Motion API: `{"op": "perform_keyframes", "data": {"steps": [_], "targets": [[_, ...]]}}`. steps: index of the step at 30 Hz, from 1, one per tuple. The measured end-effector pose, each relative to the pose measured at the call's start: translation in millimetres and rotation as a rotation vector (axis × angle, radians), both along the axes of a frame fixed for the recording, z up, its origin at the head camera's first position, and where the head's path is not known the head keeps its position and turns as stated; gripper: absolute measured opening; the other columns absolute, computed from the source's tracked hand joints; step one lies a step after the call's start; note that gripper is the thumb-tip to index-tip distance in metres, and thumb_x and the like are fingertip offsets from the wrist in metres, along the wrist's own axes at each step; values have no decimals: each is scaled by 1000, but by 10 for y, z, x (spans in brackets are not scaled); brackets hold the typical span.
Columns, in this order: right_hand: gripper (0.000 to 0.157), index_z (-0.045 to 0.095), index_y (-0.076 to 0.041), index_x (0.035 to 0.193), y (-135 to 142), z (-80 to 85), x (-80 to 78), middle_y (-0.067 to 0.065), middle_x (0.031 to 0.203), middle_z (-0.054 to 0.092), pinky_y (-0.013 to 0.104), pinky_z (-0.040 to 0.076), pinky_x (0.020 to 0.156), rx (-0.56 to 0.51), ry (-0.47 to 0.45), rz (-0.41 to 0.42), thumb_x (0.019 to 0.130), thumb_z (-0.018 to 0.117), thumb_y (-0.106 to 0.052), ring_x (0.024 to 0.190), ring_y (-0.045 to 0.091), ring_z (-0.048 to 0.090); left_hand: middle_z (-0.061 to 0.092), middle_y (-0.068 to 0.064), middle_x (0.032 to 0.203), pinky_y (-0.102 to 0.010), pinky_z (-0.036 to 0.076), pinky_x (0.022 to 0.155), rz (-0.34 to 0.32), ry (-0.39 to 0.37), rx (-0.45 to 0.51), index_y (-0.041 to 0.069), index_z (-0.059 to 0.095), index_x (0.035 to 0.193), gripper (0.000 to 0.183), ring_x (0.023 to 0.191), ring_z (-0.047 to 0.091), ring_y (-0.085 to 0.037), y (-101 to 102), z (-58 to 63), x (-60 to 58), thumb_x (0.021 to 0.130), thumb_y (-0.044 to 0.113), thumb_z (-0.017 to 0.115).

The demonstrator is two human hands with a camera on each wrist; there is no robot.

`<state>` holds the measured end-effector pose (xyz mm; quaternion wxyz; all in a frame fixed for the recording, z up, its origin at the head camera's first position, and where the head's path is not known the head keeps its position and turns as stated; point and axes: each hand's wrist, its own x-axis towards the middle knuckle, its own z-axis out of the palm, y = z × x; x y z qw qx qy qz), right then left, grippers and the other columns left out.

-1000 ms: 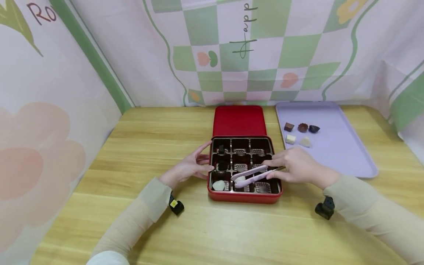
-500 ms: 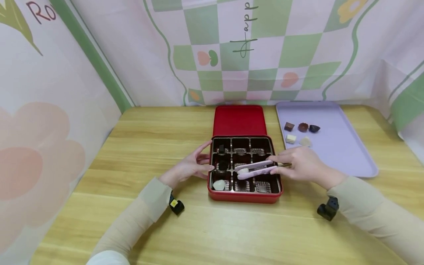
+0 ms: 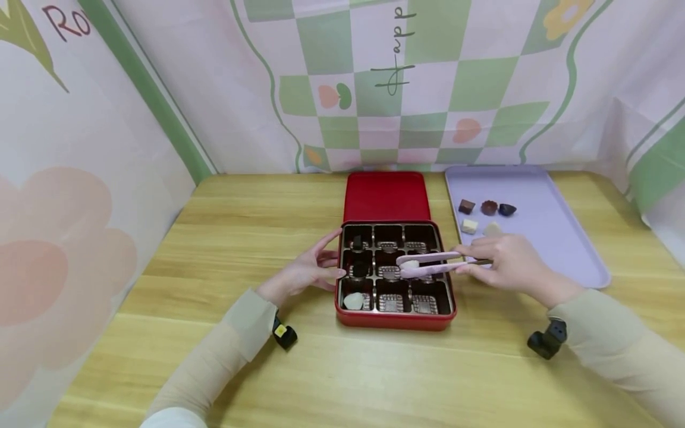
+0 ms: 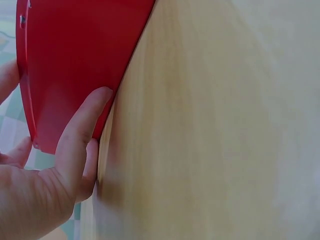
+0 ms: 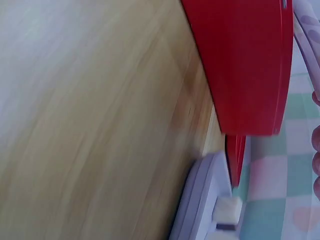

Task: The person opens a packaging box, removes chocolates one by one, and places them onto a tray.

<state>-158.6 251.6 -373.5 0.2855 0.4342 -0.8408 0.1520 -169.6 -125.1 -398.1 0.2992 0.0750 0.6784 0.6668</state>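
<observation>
My right hand (image 3: 505,264) pinches lilac tongs (image 3: 434,269) over the red box (image 3: 396,321). Between the tips of the tongs sits a white chocolate (image 3: 410,264), above the middle row of the divided dark insert. My left hand (image 3: 302,272) rests on the box's left side, its fingers (image 4: 82,122) spread against the red wall. In the front left compartment lies another white chocolate (image 3: 353,301). Dark chocolates stand in the left compartments behind it. Only the fingertips of the right hand show at the edge of the right wrist view.
A lilac tray (image 3: 556,238) stands to the right of the box. On it are dark chocolates (image 3: 489,207) and white ones (image 3: 469,226), one partly hidden by the right hand. The red lid (image 3: 386,196) lies behind the box. A printed cloth (image 3: 385,131) hangs at the table's back.
The right hand has moved right and slightly back with the tongs and the white chocolate, from above the front middle compartment to above the middle row. The left hand has stayed put.
</observation>
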Motion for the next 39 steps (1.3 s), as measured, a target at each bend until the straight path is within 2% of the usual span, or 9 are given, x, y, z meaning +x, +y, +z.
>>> {"op": "perform_keyframes", "data": {"steps": [6, 13, 18, 21, 24, 27, 29, 35, 39], "targets": [[67, 77, -6, 88, 189, -20, -7, 4, 68, 70, 28, 40, 39, -18, 11, -50, 87, 46, -66, 44, 7, 48, 28, -21, 145, -51, 55, 82, 8, -8, -10, 41, 17, 150, 89, 129, 39, -33, 6, -1, 2, 87, -6, 60], [58, 77, -4, 89, 404, -49, -10, 12, 75, 72, 40, 49, 46, -33, 1, -136, 81, 62, -60, 55, 25, 65, 28, -21, 145, -51, 55, 82, 9, 2, -9, 41, 17, 150, 89, 129, 38, -33, 12, -2, 0, 88, -6, 60], [63, 76, -2, 90, 466, -47, -33, -1, 61, 64, 27, 39, 41, -36, 3, -138, 84, 56, -61, 47, 3, 46, 29, -22, 144, -51, 56, 81, 40, 2, -14, 39, 16, 150, 90, 127, 40, -33, -14, -11, 13, 87, -8, 59], [64, 76, -2, 90, 507, -35, -37, -6, 58, 59, 23, 35, 43, -40, -4, -145, 85, 54, -62, 49, 0, 41, 30, -21, 144, -51, 56, 81, 36, 4, -10, 40, 17, 150, 90, 126, 43, -33, -14, -19, 10, 86, -8, 60], [53, 77, -5, 91, 598, -34, -4, -4, 62, 63, 28, 41, 47, -37, -15, -196, 79, 68, -56, 51, 9, 52, 30, -21, 145, -51, 55, 82, 7, 6, -2, 41, 17, 150, 90, 126, 43, -33, 7, -31, -7, 86, -7, 60], [40, 77, -7, 91, 695, -25, 9, 1, 68, 69, 33, 46, 51, -21, -13, -234, 68, 81, -39, 57, 21, 62, 28, -22, 146, -52, 55, 83, -5, 7, 4, 41, 17, 150, 90, 126, 42, -32, 16, -29, -11, 87, -6, 61], [39, 76, -6, 91, 767, -11, 14, 5, 71, 70, 34, 46, 50, -8, -16, -254, 64, 83, -33, 59, 25, 64, 27, -21, 146, -52, 55, 83, -5, 5, 3, 41, 17, 150, 89, 127, 40, -31, 22, -28, -12, 87, -5, 61], [48, 76, -6, 91, 1026, 70, -34, 11, 70, 71, 25, 31, 36, 31, -12, -351, 71, 76, -50, 43, 17, 50, 27, -20, 146, -52, 55, 83, 9, -1, -2, 41, 18, 149, 89, 128, 37, -31, 17, -19, -6, 87, -6, 60], [48, 74, -3, 97, 1182, 157, -40, 7, 56, 63, 26, 26, 36, 81, -121, -497, 76, 74, -46, 43, 12, 38, 27, -20, 146, -52, 55, 83, 17, -5, -8, 41, 18, 149, 89, 129, 37, -31, 4, -16, -3, 87, -7, 60]]}}
